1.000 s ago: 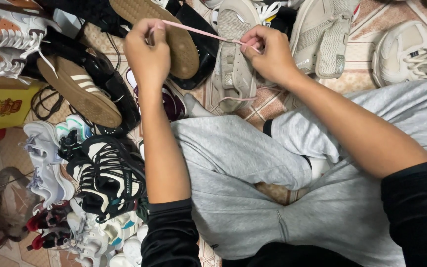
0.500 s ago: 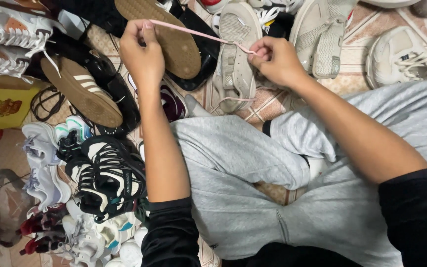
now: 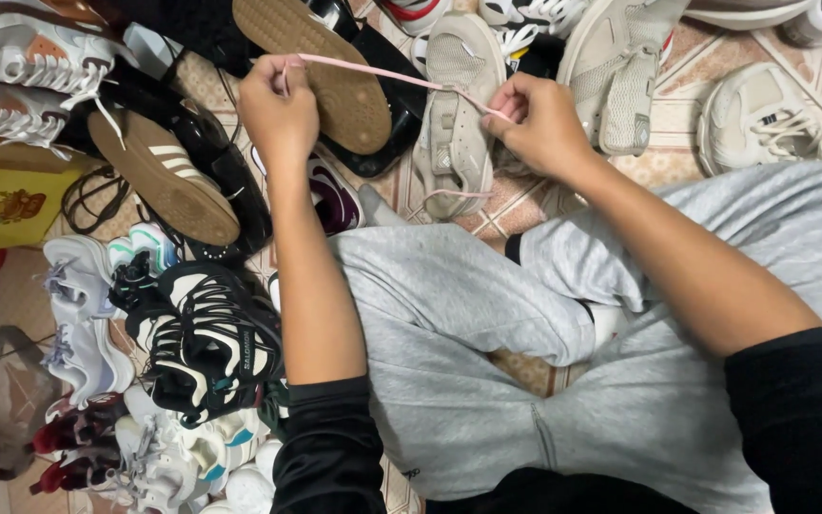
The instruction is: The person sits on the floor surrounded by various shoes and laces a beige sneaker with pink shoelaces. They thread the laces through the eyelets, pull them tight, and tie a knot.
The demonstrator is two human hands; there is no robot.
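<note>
Head view: left hand (image 3: 278,105), right hand (image 3: 537,122) pinching pink lace (image 3: 382,73) (taut); yellow box (image 3: 7,205) far left.

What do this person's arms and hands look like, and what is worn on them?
Both hands, left hand and right hand, are bare: no gloves, rings or watch visible. The forearms are bare too, with black long sleeves pushed up towards the elbows.
</note>
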